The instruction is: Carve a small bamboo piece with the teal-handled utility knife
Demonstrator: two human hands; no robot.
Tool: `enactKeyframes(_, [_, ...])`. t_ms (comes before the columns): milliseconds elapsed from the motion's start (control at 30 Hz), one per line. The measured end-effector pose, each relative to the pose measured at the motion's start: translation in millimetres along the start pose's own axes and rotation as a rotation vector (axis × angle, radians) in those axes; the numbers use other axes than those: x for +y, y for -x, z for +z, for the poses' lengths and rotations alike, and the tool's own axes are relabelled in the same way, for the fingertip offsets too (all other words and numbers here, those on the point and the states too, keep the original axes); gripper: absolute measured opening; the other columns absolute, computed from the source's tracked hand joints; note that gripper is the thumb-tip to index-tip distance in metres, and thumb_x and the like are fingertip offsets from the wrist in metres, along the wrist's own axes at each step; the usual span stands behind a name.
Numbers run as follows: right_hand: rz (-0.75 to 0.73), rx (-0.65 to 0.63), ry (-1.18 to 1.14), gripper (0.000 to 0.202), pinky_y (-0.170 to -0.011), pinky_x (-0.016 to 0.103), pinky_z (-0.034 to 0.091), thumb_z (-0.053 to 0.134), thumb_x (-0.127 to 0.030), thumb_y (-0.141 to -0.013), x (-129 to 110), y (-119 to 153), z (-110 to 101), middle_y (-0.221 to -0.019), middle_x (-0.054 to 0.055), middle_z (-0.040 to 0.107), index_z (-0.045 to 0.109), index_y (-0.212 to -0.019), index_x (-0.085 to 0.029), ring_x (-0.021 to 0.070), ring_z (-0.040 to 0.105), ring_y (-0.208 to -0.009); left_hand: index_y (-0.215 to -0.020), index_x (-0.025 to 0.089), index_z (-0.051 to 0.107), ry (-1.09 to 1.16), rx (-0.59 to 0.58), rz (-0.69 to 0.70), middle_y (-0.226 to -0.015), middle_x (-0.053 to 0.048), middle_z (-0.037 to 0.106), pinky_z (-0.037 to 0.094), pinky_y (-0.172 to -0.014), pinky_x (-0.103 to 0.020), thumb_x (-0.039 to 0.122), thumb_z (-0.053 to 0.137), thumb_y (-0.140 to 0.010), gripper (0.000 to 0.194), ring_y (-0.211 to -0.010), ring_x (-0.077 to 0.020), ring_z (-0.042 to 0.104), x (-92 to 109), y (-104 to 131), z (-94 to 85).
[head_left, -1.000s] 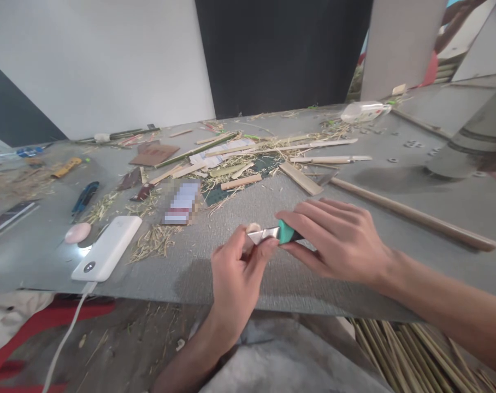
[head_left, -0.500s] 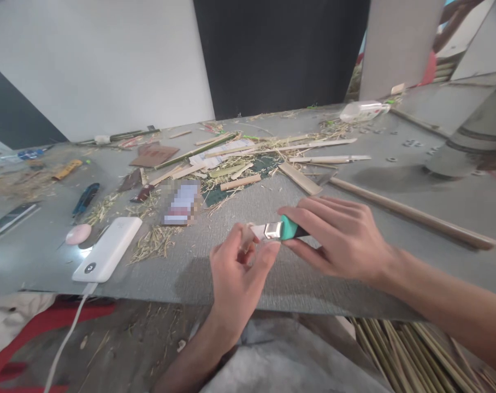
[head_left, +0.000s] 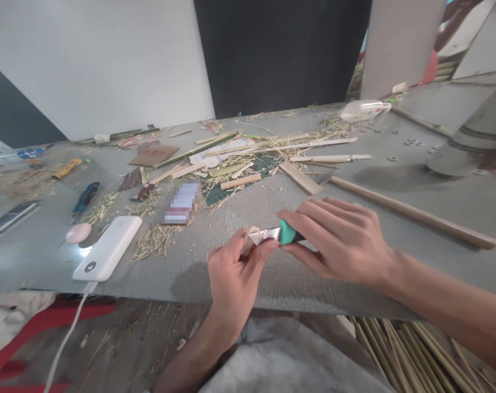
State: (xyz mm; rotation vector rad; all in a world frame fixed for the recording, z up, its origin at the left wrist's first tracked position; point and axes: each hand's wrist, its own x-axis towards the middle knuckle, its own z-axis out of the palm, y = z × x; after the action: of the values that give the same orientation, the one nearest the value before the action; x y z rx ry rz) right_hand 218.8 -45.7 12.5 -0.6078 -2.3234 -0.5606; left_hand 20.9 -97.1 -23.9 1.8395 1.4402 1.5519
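My right hand (head_left: 340,240) grips a utility knife (head_left: 278,234) by its teal handle, the metal blade end pointing left. My left hand (head_left: 231,273) pinches a small pale piece of bamboo (head_left: 253,231) right at the blade, thumb and forefinger touching the knife's metal tip. Both hands hover just above the near edge of the grey table (head_left: 272,284).
A white power bank (head_left: 107,248) with a cable lies at the left, beside a pink oval object (head_left: 78,233) and a blue cutter (head_left: 85,197). Bamboo strips and shavings (head_left: 240,164) litter the middle. A long wooden stick (head_left: 412,214) lies at the right. Bamboo sticks (head_left: 412,355) lie below the table.
The knife and both hands rose slightly half a second ago, then came back down; the blade again rests against the small piece in my left fingers.
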Motion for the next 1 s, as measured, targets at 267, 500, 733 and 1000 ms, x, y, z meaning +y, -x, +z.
enactKeyframes(267, [0.103, 0.019, -0.041, 0.025, -0.063, 0.031, 0.046, 0.057, -0.035, -0.104, 2.8, 1.0, -1.5, -0.091, 0.007, 0.071, 0.063, -0.115, -0.014, 0.017, 0.064, -0.072, -0.067, 0.021, 0.027, 0.103, 0.006, 0.003, -0.061, 0.007, 0.022, 0.025, -0.048, -0.023, 0.034, 0.065, -0.099, 0.051, -0.055, -0.0094, 0.021, 1.8, 1.5, 1.5])
enactKeyframes(500, [0.116, -0.015, -0.134, 0.025, -0.063, 0.03, 0.045, 0.055, -0.038, -0.104, 6.8, 2.0, 5.1, -0.088, 0.005, 0.069, 0.063, -0.113, -0.015, 0.0159, 0.061, -0.069, -0.077, 0.022, 0.046, 0.247, -0.028, -0.213, -0.071, 0.005, 0.041, 0.033, -0.048, -0.02, 0.033, 0.074, -0.089, 0.032, -0.056, -0.0086, 0.032, 3.6, 0.0, 3.1])
enactKeyframes(733, [0.049, -0.048, -0.128, 0.027, -0.065, 0.03, 0.044, 0.052, -0.038, -0.107, 3.5, 0.2, 7.1, -0.085, 0.005, 0.067, 0.062, -0.113, -0.014, 0.0163, 0.06, -0.07, -0.083, 0.023, 0.045, 0.214, -0.08, -0.187, -0.062, 0.009, 0.033, 0.029, -0.047, -0.021, 0.033, 0.066, -0.096, 0.027, -0.053, -0.0089, 0.031, 5.6, 0.6, 2.5])
enactKeyframes(1000, [0.02, -0.032, -0.054, 0.022, -0.064, 0.031, 0.043, 0.058, -0.034, -0.104, 1.0, -1.0, 4.2, -0.081, 0.003, 0.065, 0.064, -0.109, -0.013, 0.0163, 0.058, -0.068, -0.077, 0.021, 0.047, 0.065, -0.048, -0.028, -0.057, 0.009, 0.035, 0.028, -0.047, -0.021, 0.03, 0.064, -0.101, 0.03, -0.05, -0.0074, 0.029, 1.7, -0.5, -0.3])
